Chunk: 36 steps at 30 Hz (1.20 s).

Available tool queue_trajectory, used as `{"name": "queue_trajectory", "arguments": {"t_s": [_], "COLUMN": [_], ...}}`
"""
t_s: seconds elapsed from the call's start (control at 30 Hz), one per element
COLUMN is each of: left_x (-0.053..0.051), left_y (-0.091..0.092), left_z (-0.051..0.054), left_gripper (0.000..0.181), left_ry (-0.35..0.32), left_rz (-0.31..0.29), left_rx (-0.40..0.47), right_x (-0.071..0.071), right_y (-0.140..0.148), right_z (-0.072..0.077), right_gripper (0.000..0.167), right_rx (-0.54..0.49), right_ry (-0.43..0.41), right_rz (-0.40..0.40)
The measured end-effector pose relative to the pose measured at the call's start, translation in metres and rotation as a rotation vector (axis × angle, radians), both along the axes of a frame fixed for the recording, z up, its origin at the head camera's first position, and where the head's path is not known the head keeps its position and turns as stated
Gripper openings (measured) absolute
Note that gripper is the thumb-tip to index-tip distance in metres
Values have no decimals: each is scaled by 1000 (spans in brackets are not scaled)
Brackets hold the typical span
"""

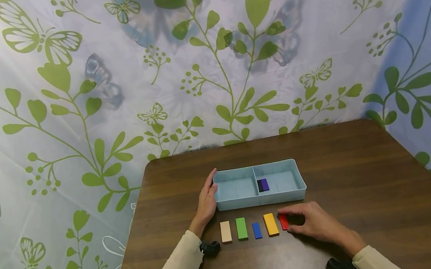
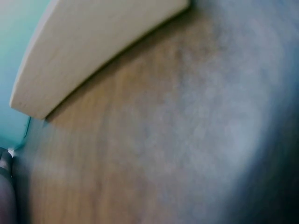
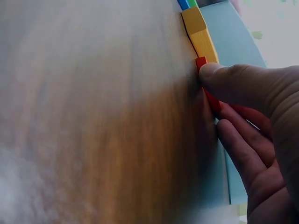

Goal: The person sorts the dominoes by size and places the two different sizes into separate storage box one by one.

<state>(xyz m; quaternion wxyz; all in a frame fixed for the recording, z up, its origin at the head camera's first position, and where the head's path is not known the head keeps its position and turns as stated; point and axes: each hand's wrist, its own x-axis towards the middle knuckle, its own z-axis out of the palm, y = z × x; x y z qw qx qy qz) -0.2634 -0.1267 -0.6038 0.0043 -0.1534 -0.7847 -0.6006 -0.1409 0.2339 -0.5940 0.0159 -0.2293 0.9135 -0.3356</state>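
Note:
The right hand (image 1: 314, 221) pinches a red block (image 1: 284, 222) at the right end of a row; in the right wrist view the thumb lies on the red block (image 3: 213, 100) with fingers at its far end. The left hand (image 1: 207, 204) rests against the left wall of a light blue two-compartment tray (image 1: 262, 200), fingers extended. In the tray's right compartment, by the divider, lie a black block (image 1: 260, 185) and a purple block (image 1: 265, 184). Left of the red block are a yellow block (image 1: 271, 224), a small blue block (image 1: 257, 230), a green block (image 1: 241, 228) and a beige block (image 1: 226, 232).
The blocks lie on a brown wooden table (image 1: 369, 168), in front of the tray. A curtain (image 1: 192, 87) with green leaves and butterflies hangs behind the table. The left wrist view shows the beige block (image 2: 93, 46) up close.

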Motion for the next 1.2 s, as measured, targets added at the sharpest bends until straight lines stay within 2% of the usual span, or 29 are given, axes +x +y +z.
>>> {"name": "queue_trajectory", "arguments": {"t_s": [0.17,0.3,0.47,0.57,0.8,1.07,1.2], "left_x": [-1,0,-1,-1,-1,-1,-1], "left_y": [0,0,1,1,0,2,1], "left_z": [0,0,-2,-2,-2,-2,-1], "left_gripper": [53,53,53,53,53,52,52], "left_ry": [2,5,7,4,-4,8,13], "left_rz": [4,3,10,8,16,28,22], "left_rx": [10,37,17,3,-11,42,34], "right_x": [-1,-2,-3,-5,-10,-16,-20], "right_y": [1,2,5,7,13,16,17], "right_z": [1,4,9,14,29,47,54], "right_gripper": [52,51,50,51,51,49,48], "right_rx": [-9,-12,-17,-25,-25,-41,-58], "right_ry": [16,-14,5,21,-12,53,68], "right_rz": [5,1,-1,2,-10,5,8]}}
